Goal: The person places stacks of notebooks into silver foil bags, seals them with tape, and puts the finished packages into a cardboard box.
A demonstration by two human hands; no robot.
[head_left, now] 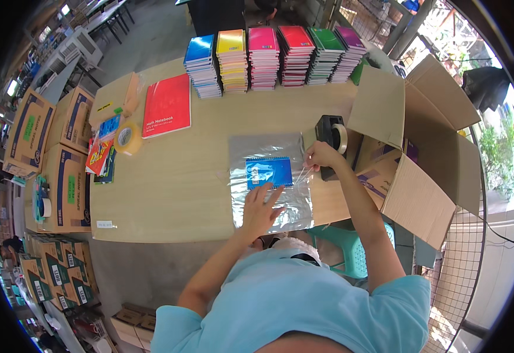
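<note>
A blue spiral notebook (269, 172) lies inside a clear plastic bag (239, 212) near the table's front edge. My left hand (259, 210) rests with fingers spread on the bag, fingertips at the notebook's lower edge. Just right of the notebook, my right hand (321, 156) pinches the bag's crinkled right side between thumb and fingers. Beside that hand stands a black tape dispenser (327, 130) with a roll of tape, partly hidden behind the hand and forearm.
Along the table's back stand notebook stacks in several colours, such as yellow (231, 62). At left lie a large red notebook (167, 107), a tape roll (128, 139) and closed cartons (69, 188). An open cardboard box (416, 203) stands at right, above a green stool (351, 253).
</note>
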